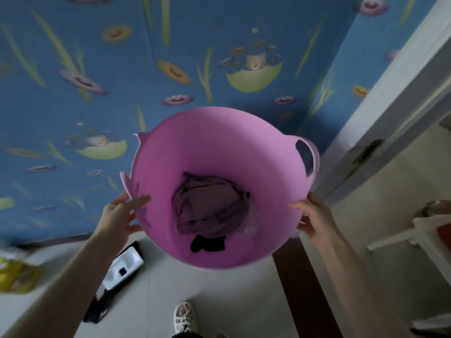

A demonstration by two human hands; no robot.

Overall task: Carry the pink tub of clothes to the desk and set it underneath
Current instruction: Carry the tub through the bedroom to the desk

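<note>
A pink tub [219, 147] of clothes [207, 208] hangs off the floor between both hands, left hand [119, 215] and right hand [314, 215] equally near, each gripping opposite sides of its rim.

- A pink tub [219, 152] is held above the floor [219, 289] by both hands, seen from above.
- The left hand [117, 215] is pressed to the tub's left wall, its thumb over the rim.
- The right hand [314, 215] is clasped on the right rim.
- Mauve and black clothes [207, 211] are seen at the tub's bottom.
- Blue flowered wallpaper [73, 93] is seen behind; a slippered foot [184, 315] is seen below.
</note>
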